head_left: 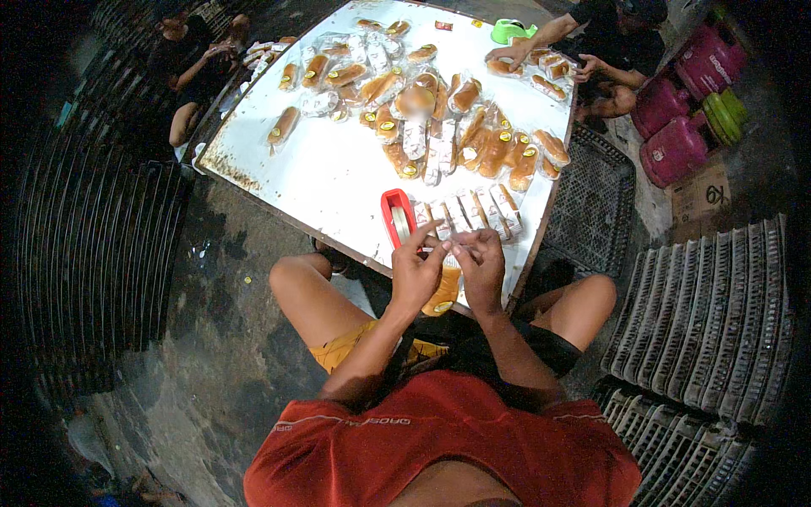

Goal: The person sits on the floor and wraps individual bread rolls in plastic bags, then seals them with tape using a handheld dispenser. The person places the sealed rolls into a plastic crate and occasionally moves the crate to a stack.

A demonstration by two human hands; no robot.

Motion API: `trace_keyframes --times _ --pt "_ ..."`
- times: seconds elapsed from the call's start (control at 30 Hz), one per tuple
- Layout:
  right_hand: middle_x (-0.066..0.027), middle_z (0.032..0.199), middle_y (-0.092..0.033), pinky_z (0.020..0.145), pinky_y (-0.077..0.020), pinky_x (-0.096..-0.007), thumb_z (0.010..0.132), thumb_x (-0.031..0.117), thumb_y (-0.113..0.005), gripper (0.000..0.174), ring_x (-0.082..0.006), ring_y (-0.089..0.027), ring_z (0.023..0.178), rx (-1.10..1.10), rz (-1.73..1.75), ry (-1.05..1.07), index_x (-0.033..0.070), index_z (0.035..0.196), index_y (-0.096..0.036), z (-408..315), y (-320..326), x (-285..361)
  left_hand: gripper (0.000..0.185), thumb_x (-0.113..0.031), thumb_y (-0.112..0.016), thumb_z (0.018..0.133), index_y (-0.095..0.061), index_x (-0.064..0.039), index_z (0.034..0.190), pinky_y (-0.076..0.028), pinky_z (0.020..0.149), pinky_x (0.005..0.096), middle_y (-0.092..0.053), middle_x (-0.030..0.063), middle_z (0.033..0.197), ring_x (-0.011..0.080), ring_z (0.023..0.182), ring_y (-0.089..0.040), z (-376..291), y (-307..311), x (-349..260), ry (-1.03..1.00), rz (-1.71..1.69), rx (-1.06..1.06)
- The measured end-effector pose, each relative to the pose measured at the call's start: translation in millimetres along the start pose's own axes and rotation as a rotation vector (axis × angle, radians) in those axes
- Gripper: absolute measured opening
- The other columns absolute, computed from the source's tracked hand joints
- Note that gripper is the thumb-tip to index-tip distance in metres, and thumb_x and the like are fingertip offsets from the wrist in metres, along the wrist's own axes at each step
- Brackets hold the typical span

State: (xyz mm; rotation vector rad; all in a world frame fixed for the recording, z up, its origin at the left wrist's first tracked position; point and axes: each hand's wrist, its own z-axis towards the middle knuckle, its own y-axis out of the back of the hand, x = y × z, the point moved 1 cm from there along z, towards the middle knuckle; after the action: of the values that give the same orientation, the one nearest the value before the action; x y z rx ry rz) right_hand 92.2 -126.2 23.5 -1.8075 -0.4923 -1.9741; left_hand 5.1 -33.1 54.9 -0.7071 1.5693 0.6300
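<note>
Close together at the near edge of the white table (pixel 304 171) are my left hand (pixel 418 266) and my right hand (pixel 479 263). Fingertips of both pinch the clear wrapper of one bread roll (pixel 447 288), which hangs below them with a yellow sticker at its lower end. Just beyond my left hand stands a red tape dispenser (pixel 399 218) with a roll of tape. A row of wrapped rolls (pixel 472 209) lies side by side behind my hands. Many more bagged rolls (pixel 380 82) are heaped farther up the table.
A co-worker's hand (pixel 516 54) touches rolls at the far right, near a green tape dispenser (pixel 510 30). Another person (pixel 190 70) sits at the far left. Black crates (pixel 589 196), stacked grey crates (pixel 703 317) and pink gas cylinders (pixel 675 149) stand right; stacked trays (pixel 95 253) stand left.
</note>
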Motion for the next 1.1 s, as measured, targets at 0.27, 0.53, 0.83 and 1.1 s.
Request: trace_keyframes --times 0.27,0.53,0.83,1.1 --pt "-0.0116 0.098 -0.062 0.085 -0.0483 -0.0333 0.084 0.002 -0.067 0.007 -0.0212 -0.061 0.094 0.146 -0.302 0.171 0.000 0.090 -0.068 6 2 14 0.024 -0.008 -0.070 0.089 -0.061 0.001 0.110 -0.045 0.067 0.0278 -0.066 0.0096 0.085 0.0127 0.075 -0.058 -5 -2 8 -0.185 -0.025 -0.140" --pt "-0.0032 0.089 -0.055 0.079 -0.0432 -0.0288 0.089 0.004 -0.062 0.007 -0.0123 -0.053 0.087 0.000 -0.057 0.085 0.002 0.083 -0.059 -1 -8 -16 0.018 -0.015 -0.064 0.095 -0.058 0.001 0.089 -0.040 0.070 0.0270 -0.050 0.0036 0.087 0.0124 0.078 -0.048 -2 -6 40 -0.004 -0.174 -0.088" --pt "-0.0056 0.081 -0.065 0.070 -0.0470 -0.0298 0.092 0.016 -0.064 0.019 -0.0149 -0.058 0.074 0.085 -0.147 -0.143 -0.003 0.091 -0.064 14 -28 -56 0.021 -0.002 -0.055 0.094 -0.046 -0.003 0.114 -0.041 0.073 0.0223 -0.050 0.0011 0.091 0.0089 0.081 -0.047 -29 28 47 -0.254 -0.376 -0.522" --pt "-0.0163 0.073 -0.070 0.068 -0.0524 -0.0402 0.084 0.031 -0.071 0.031 -0.0279 -0.068 0.070 0.429 -0.625 -0.189 0.000 0.083 -0.075 17 -47 -122 0.023 0.001 -0.051 0.096 -0.043 -0.004 0.117 -0.038 0.061 0.0198 -0.050 0.0018 0.090 0.0066 0.075 -0.045 -33 65 48 -0.299 -0.315 -0.541"
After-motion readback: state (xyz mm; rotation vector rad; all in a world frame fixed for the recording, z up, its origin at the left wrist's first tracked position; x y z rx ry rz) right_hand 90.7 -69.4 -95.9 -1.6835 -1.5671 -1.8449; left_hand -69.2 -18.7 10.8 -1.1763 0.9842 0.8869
